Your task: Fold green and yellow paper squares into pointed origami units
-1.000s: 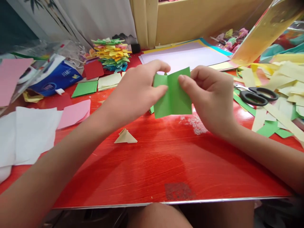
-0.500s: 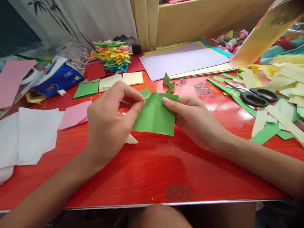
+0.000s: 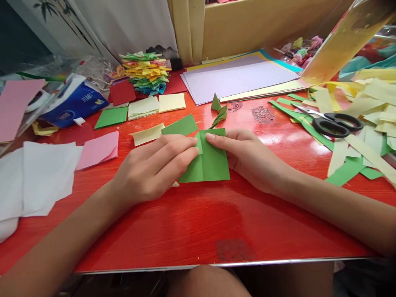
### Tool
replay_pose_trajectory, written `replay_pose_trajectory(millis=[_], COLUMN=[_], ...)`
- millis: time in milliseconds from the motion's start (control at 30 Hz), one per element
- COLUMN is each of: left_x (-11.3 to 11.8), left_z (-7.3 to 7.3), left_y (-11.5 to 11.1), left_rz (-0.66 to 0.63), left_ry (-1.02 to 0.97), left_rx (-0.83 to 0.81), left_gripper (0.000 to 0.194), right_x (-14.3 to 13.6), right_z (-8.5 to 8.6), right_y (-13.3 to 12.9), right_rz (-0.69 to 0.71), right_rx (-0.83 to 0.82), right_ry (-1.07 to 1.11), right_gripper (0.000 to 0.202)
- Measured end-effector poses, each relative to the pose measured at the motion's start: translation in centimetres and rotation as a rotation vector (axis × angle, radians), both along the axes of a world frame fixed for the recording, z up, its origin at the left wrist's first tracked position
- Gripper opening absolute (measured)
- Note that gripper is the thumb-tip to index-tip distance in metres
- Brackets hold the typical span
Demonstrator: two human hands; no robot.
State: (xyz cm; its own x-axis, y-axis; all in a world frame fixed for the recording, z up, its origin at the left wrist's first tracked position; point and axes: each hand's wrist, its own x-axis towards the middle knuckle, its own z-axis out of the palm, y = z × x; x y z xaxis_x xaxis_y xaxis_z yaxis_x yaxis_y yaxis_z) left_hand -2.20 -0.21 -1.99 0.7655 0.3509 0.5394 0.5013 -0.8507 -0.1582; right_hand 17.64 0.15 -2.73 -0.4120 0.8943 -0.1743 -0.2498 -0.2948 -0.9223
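A creased green paper square (image 3: pixel 213 161) is between my two hands, its upper left corner folded over toward the middle crease. My left hand (image 3: pixel 157 167) presses its fingertips on that folded corner, fingers together. At the upper right, my right hand (image 3: pixel 250 159) pinches the square, thumb on top and fingers behind. Just beyond my left hand lie another green piece (image 3: pixel 181 125) and a cream piece (image 3: pixel 148 134). Small folded green pieces (image 3: pixel 219 113) sit behind the square.
Black-handled scissors (image 3: pixel 337 125) rest among paper strips (image 3: pixel 368 144) at right. Lilac sheets (image 3: pixel 238 78) lie at the back, left of them a stack of folded pieces (image 3: pixel 145 72). White papers (image 3: pixel 48 173) and pink squares (image 3: pixel 97 150) are at left.
My left hand has moved down and flattened from a pinch onto the square, whose upper left corner is now folded over. The green and cream pieces behind it have come into view.
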Motion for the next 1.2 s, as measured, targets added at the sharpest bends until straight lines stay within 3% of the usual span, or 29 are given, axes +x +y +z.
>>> replay_pose_trajectory(millis=[467,600,767,1200], left_x=[0.7,1.6,2.0,2.1], left_z=[-0.2,0.4,1.0,1.1], left_y=[-0.3,-0.7,-0.8,-0.9], left_rz=[0.029,0.138,0.195,0.225], left_ry=[-0.127,-0.264,-0.347,-0.385], left_rx=[-0.049,-0.288,-0.672,-0.830], left_gripper=[0.035,0.018,0.014,0.009], right_x=[0.1,0.0,0.0,-0.1], right_z=[0.0,0.1,0.1,0.2], right_y=[0.0,-0.1,-0.2,-0.2], right_rz=[0.048,0.031,0.050,0.020], right_rx=[0.048,0.065,0.077,0.168], right_ry=[-0.057,-0.066,-0.090,-0.212], right_gripper=[0.016,0.013,0.013,0.017])
